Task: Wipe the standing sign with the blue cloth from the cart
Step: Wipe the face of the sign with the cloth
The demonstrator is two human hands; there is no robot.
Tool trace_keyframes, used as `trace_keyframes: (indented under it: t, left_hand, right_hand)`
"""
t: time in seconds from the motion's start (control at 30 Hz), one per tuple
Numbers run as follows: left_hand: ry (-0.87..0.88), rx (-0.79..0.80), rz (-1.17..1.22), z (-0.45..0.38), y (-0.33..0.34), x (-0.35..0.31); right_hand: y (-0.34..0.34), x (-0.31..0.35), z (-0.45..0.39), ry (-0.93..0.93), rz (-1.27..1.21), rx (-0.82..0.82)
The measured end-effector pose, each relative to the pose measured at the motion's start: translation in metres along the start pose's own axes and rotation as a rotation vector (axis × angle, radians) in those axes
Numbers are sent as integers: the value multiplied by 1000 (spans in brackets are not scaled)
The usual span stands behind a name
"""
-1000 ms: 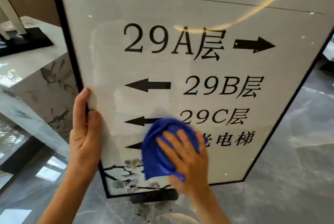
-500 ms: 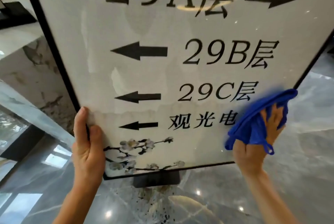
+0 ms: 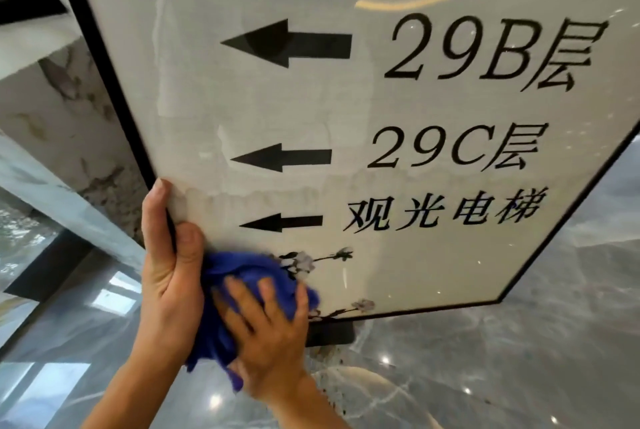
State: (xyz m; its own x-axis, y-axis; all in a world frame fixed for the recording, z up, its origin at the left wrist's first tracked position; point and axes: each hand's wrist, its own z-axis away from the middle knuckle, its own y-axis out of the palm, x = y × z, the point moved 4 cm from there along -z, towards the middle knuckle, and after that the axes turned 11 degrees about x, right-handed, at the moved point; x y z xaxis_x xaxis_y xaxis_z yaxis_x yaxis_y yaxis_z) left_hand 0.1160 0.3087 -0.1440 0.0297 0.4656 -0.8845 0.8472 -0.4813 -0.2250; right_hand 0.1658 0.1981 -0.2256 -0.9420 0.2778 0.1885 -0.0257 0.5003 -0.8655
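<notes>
The standing sign (image 3: 398, 123) fills most of the view: a pale panel in a black frame, with black arrows and floor labels such as 29B and 29C. Damp wipe streaks show on its left half. My left hand (image 3: 169, 265) grips the sign's left frame edge, thumb on the front face. My right hand (image 3: 266, 335) presses the blue cloth (image 3: 242, 276) flat against the sign's bottom left corner, over the flower-branch print. The cloth touches my left hand. The sign's dark base (image 3: 329, 331) shows just below the frame.
A white marble counter (image 3: 45, 106) with dark veins stands close behind the sign on the left. Glossy grey marble floor (image 3: 502, 359) spreads to the right and below, reflecting ceiling lights. A dark object (image 3: 24, 2) sits on the counter top at upper left.
My right hand has swept the blue cloth from the sign's right edge across to its bottom left corner, beside my left hand. The left hand keeps its grip on the frame.
</notes>
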Motion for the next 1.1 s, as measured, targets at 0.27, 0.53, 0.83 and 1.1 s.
trace_keyframes:
  t: [0.27,0.53,0.83,1.1]
  left_hand:
    - [-31,-6,53,3,-2,11]
    - [-19,-116,23,6,-5,24]
    - [19,-116,81,6,-9,32]
    - [120,23,11,0,-4,12]
  right_hand:
    - [-59,-137,32,-124,193,26]
    - [-119,-267,54,120,42,-156]
    - [-23,-180,54,786,-547,-376]
    - [18,-42,27,484,-405,-182]
